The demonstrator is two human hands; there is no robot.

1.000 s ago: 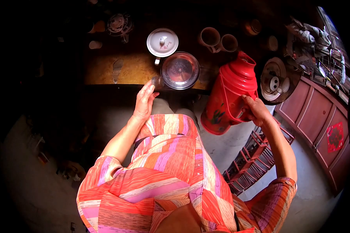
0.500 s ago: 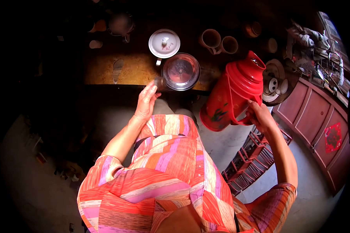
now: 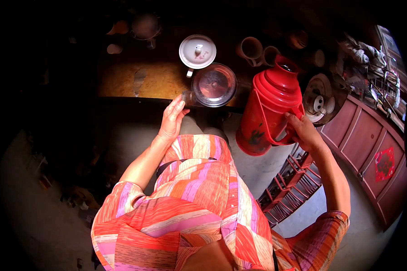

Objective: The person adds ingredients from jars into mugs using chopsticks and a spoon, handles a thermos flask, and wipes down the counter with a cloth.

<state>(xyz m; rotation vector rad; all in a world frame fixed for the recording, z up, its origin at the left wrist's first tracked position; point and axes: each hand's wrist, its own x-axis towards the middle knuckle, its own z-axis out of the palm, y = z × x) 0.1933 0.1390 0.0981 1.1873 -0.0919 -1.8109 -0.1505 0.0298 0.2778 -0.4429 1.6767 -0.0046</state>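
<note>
My right hand grips the side handle of a red thermos flask, which tilts slightly with its open mouth toward the upper right. At the table edge, my left hand has its fingers around the handle of a clear glass pot. The pot stands on the wooden table and looks reddish inside. Just behind it, nearly touching, is a white lidded cup with a small knob on top. Two mugs stand behind the flask.
Right of the flask, a round tray holds white dishes. A dim teapot and small cups lie at the back left. Reddish chairs stand below right, beside a dark red panelled door. Cluttered racks fill the upper right.
The flask tipped rightward, then swung back to a more upright tilt in my right hand. My left hand stays at the pot's handle. The whole view has shifted slightly.
</note>
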